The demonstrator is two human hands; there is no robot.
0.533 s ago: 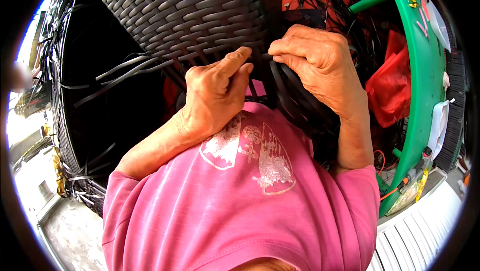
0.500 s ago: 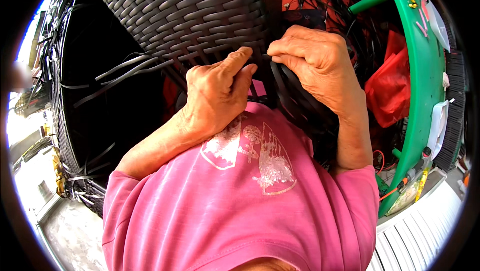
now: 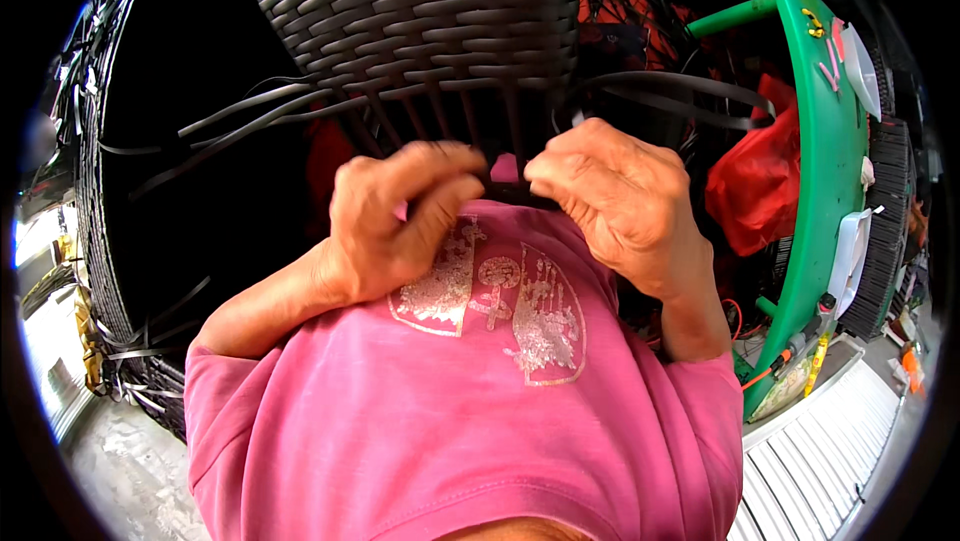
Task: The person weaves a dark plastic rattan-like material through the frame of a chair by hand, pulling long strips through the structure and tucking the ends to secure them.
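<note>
A dark woven rattan-style panel (image 3: 430, 16) stands in front of me, with several unwoven flat strips (image 3: 437, 113) running down from its lower edge. My left hand (image 3: 395, 211) is below that edge, close to my shirt, slightly blurred. Its fingers are curved, thumb and forefinger apart, and nothing shows between them. Just to its right, my right hand (image 3: 620, 201) is closed in a pinch; what its fingertips hold is hidden. Behind the right hand, a loose dark strip (image 3: 700, 84) loops out to the right. Other loose strip ends (image 3: 235, 119) stick out left of the panel.
On the left is a big black woven piece (image 3: 105, 241) with strip ends along its side. A green plastic piece (image 3: 790, 241) rises at the right, beside a red plastic bag (image 3: 750, 186). A white slatted surface (image 3: 820, 451) lies at the lower right.
Both hands have come down from the panel's lower edge toward my chest. The left forefinger and thumb have left the edge. A strip loop now extends to the right behind the right hand.
</note>
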